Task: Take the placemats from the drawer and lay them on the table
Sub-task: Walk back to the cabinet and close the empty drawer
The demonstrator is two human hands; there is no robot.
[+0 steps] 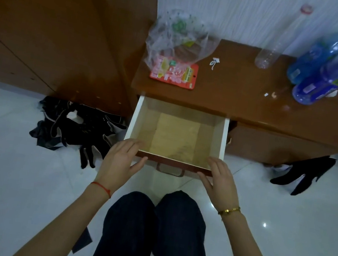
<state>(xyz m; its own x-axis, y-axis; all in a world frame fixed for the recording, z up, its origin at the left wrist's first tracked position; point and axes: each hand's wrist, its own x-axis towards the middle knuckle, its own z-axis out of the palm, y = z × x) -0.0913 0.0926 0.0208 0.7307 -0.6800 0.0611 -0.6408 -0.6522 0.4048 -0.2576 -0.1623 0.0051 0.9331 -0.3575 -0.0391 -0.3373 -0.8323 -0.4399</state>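
Both hands rested on the front of the open drawer.

At frame centre, the drawer [177, 133] stood pulled out from the table [245, 100]; a tan placemat [175, 137] lay flat on its floor. The left hand [122, 160] and right hand [220, 180], fingers relaxed and nearly straight, touched the front corners, gripping nothing.

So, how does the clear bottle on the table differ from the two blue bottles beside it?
The clear bottle is colourless and slim; the two blue bottles are tinted blue and look wider. The clear bottle has a pinkish top, while the blue bottles have a light blue cap and a dark blue cap. The clear bottle stands alone, nearer the plastic bag; the blue bottles stand close together at the table edge. All three stand upright on the table.
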